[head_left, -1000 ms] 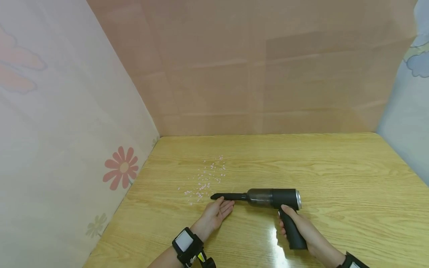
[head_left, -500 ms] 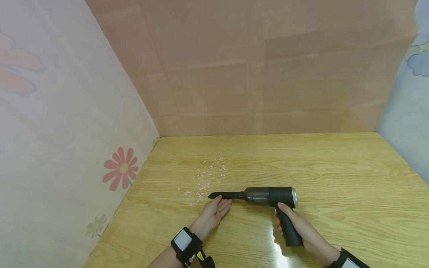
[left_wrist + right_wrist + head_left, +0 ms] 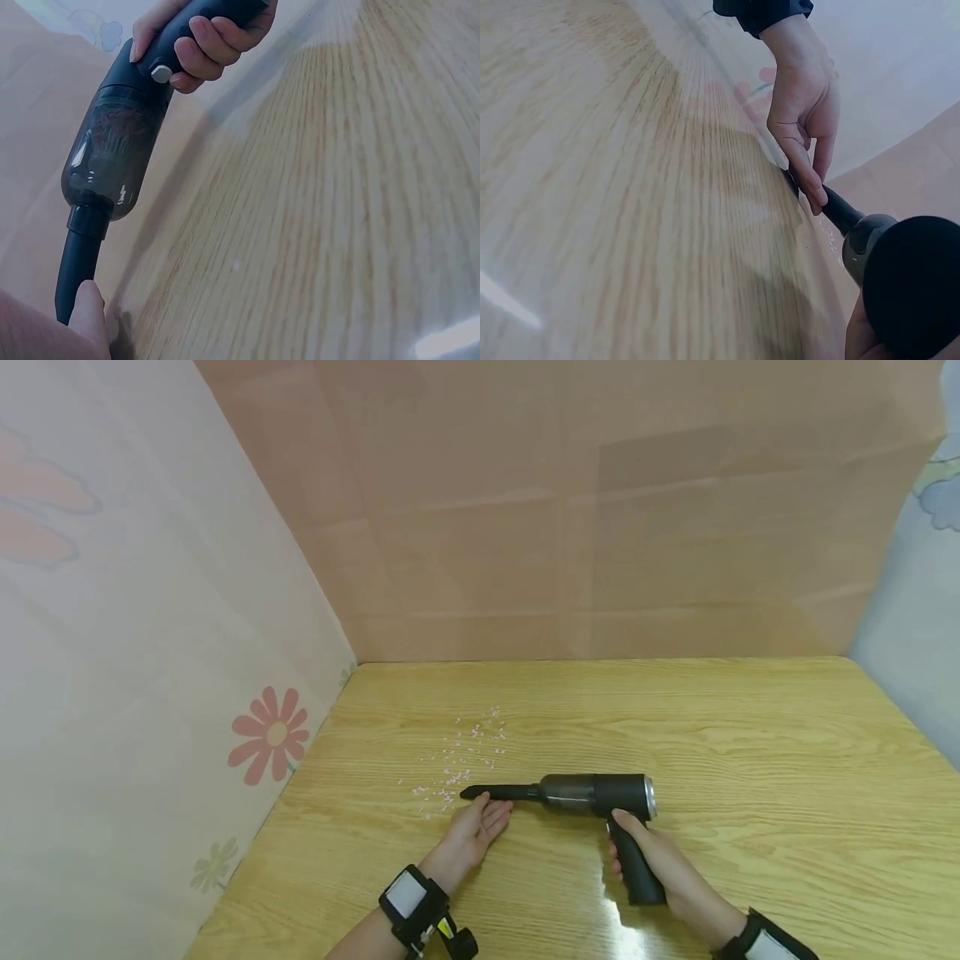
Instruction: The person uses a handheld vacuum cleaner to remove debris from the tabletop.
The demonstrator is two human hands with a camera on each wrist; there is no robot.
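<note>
A black handheld vacuum cleaner [image 3: 622, 793] with a clear dust cup and a slim nozzle [image 3: 502, 792] lies level over the table, its tip pointing left. My right hand [image 3: 648, 853] grips its handle; the left wrist view shows the fingers [image 3: 206, 49] curled round it beside a silver button. My left hand [image 3: 470, 835] holds the nozzle close to its tip, thumb on one side and the rather straight fingers on the other. Small white scraps [image 3: 453, 774] lie scattered on the wood just ahead of the nozzle tip, trailing toward the back.
The wood-grain table [image 3: 750, 735] meets a brown paper-covered wall [image 3: 525, 527] at the back. A pale sheet with printed flowers [image 3: 150, 652] rises along the left edge, and a light blue one [image 3: 915, 610] stands at the right.
Both hands and the vacuum cleaner have shifted a little left and slightly away from me. The nozzle tip now reaches the near right edge of the white scraps.
</note>
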